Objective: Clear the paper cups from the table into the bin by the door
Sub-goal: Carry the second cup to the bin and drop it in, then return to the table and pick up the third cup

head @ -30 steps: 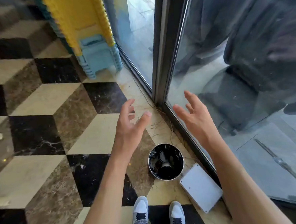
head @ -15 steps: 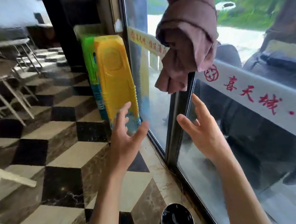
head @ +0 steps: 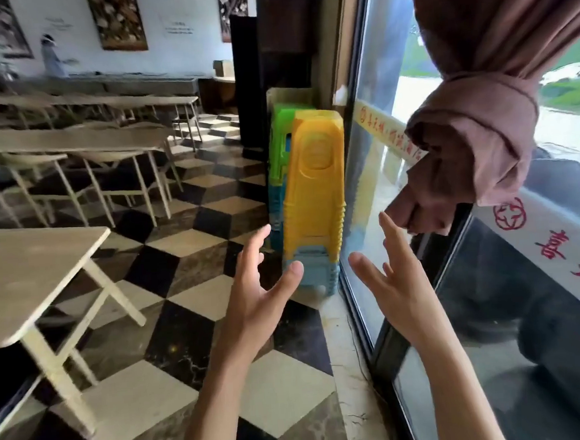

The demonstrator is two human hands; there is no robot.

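Table (head: 28,272): pale wood top, white angled legs, upright on chequered floor, left; corner possibly rounded.

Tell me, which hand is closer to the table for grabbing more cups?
Left, probably. The left hand is open and empty on the side of the table; the right hand, also empty, is beside the glass door.

Daylight through glass (head: 389,137), blurred edges
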